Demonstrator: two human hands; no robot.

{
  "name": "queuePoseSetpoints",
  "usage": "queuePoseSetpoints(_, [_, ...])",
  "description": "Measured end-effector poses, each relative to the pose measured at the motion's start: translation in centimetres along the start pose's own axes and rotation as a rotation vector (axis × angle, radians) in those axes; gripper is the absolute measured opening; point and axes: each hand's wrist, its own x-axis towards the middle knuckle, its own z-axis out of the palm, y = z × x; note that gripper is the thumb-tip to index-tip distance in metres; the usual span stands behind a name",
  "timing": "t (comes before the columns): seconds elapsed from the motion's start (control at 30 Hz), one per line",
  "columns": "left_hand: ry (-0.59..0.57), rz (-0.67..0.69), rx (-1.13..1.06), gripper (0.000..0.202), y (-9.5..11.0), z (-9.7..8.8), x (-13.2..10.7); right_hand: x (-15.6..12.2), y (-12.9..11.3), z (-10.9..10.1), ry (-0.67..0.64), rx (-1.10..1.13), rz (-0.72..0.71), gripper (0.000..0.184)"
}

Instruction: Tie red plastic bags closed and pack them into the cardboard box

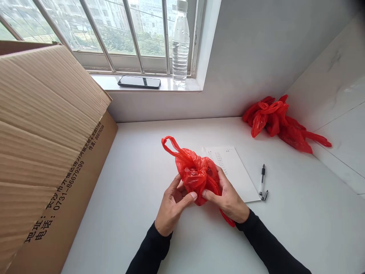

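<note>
A crumpled red plastic bag [194, 171] is held above the white table [137, 190] by both my hands. My left hand [171, 207] grips its lower left side, thumb pressed against the plastic. On the right side, my right hand [228, 199] has its fingers wrapped round the bag. One loop handle of the bag sticks up to the upper left. A strip of red plastic hangs below my right wrist.
A large open cardboard box [48, 152] fills the left. A sheet of paper [232, 171] and a pen [262, 182] lie right of my hands. A heap of red bags [279, 121] sits in the far right corner. On the windowsill stand a water bottle [180, 45] and a phone [139, 82].
</note>
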Motion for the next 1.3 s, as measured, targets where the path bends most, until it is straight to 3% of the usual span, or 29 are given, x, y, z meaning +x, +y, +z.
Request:
queuePoseSetpoints(0.13, [-0.032, -0.007, -0.018, 0.064, -0.1, 0.2, 0.1, 0.1, 0.1, 0.0, 0.067, -0.02, -0.003, 0.063])
queuePoseSetpoints(0.33, [-0.044, -0.002, -0.017, 0.069, 0.1, 0.4, 0.2, 0.1, 0.1, 0.0, 0.005, -0.018, 0.007, 0.074])
queuePoseSetpoints(0.43, [-0.063, -0.01, -0.004, 0.071, 0.2, 0.5, 0.1, 0.2, 0.2, 0.1, 0.059, -0.054, 0.0, 0.069])
queuePoseSetpoints(0.6, [-0.024, 0.029, 0.013, 0.071, -0.2, 0.5, -0.1, -0.1, -0.4, 0.7, 0.12, -0.07, -0.038, 0.063])
queuePoseSetpoints(0.9, [-0.008, 0.065, -0.045, 0.069, -0.1, 0.0, 0.0, -0.3, -0.4, 1.1, 0.023, -0.03, -0.029, 0.074])
queuePoseSetpoints(1.17, [-0.031, 0.041, -0.079, 0.08, 0.3, 0.3, -0.1, -0.1, -0.4, 1.2, 0.123, -0.063, -0.046, 0.06])
queuePoseSetpoints(1.3, [0.023, 0.04, -0.085, 0.081, 0.3, 0.3, 0.0, -0.2, -0.1, 1.1, 0.129, -0.06, -0.091, 0.06])
